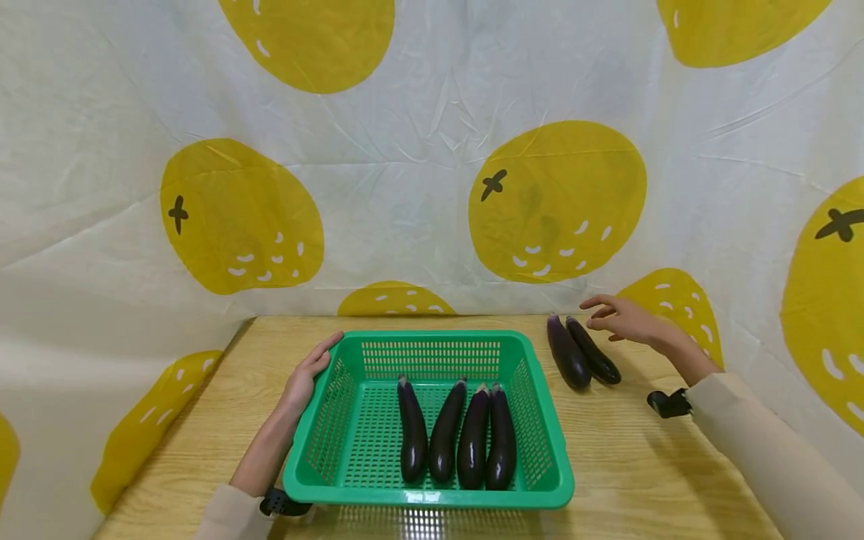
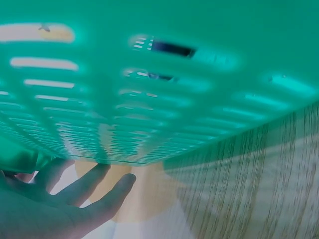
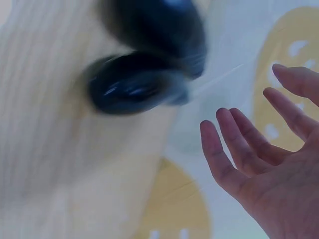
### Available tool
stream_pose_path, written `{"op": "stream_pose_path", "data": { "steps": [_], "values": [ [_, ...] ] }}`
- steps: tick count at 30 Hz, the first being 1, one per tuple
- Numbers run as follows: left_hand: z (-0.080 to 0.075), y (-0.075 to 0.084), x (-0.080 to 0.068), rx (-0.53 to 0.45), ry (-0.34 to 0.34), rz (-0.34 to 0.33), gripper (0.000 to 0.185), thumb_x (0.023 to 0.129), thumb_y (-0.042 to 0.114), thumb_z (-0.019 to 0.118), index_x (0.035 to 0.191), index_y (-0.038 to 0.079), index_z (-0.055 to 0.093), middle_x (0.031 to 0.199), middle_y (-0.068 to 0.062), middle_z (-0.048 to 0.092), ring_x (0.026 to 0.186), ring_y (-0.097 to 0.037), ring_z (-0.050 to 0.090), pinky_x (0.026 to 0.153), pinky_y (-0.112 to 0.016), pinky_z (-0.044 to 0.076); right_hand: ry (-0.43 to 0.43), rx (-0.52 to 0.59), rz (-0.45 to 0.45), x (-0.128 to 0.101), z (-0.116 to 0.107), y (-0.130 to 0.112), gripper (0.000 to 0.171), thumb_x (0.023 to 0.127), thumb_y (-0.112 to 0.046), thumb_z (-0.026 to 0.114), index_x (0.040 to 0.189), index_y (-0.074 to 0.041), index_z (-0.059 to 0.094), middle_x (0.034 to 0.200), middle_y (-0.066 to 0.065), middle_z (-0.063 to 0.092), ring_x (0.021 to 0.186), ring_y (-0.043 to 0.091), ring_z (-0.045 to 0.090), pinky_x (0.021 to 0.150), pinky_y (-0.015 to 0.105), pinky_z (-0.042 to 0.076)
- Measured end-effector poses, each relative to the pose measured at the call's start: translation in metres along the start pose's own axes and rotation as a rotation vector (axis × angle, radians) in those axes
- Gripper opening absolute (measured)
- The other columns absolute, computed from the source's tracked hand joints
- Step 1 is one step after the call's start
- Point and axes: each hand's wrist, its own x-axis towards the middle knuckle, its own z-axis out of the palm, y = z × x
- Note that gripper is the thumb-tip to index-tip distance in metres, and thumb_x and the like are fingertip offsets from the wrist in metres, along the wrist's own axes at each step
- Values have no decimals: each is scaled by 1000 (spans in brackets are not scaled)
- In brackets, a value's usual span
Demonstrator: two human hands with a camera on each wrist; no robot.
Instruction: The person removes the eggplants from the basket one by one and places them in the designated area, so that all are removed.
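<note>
A green plastic basket point(image 1: 428, 496) stands in front of me with several dark eggplants point(image 1: 413, 439) lying side by side inside it. My left hand point(image 1: 307, 379) lies along the basket's left rim. From the left wrist view, its fingers point(image 2: 107, 201) stretch straight and spread beside the slotted wall. On the right, two more eggplants point(image 1: 569, 352) lie together on the table, their stem ends toward the back. Just right of those stems, my right hand point(image 1: 624, 320) hovers with spread, relaxed fingers point(image 3: 227, 172) and nothing in it.
The wood-grain table point(image 1: 634, 465) runs back to a white curtain point(image 1: 405, 217) printed with large yellow fruit. More of that curtain closes off the left side. The basket takes up the table's middle, its wall standing between the inner eggplants and the two outside.
</note>
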Motion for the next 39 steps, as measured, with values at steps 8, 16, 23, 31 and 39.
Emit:
{"op": "stream_pose_path", "data": {
  "steps": [8, 16, 23, 31, 39],
  "values": [
    [-1, 0, 0, 0, -9, 0, 52, 116, 27, 26, 165, 12, 27, 173, -7, 21, 146, -11, 30, 101, -9, 32, 29, -23, -133, 10, 8, -61, 44, 107, -18, 57, 146, 1, 50, 140, 32, 55, 120, 44, 63, 92, 52, 58],
    [0, 1, -1, -26, -8, -37, 51, 116, 29, 26, 165, 19, 29, 172, -2, 25, 136, -3, 40, 100, -11, 36, -37, 109, -179, 25, 32, -111, 41, 106, -20, 58, 145, -7, 54, 140, 24, 59, 124, 37, 62, 93, 48, 59],
    [-1, -1, 1, -23, -5, -17, 51, 115, 28, 26, 165, 16, 29, 172, -5, 25, 126, 7, 44, 100, -10, 36, -129, 183, -254, 47, 62, -142, 41, 107, -19, 58, 145, -6, 53, 141, 25, 57, 123, 40, 61, 94, 53, 58],
    [-1, -1, 0, -7, -10, 15, 53, 115, 26, 27, 165, 9, 26, 173, -10, 21, 126, 10, 41, 100, -9, 35, -295, 236, -268, 58, 103, -176, 40, 107, -18, 57, 146, -9, 53, 141, 22, 57, 126, 44, 59, 95, 56, 57],
    [1, 2, -1, -30, -13, 0, 52, 116, 27, 26, 165, 11, 26, 172, -10, 23, 123, 10, 46, 99, -11, 37, -386, 280, -231, 66, 138, -188, 37, 106, -18, 59, 142, -11, 56, 138, 22, 57, 118, 29, 64, 88, 46, 61]
  ]
}}
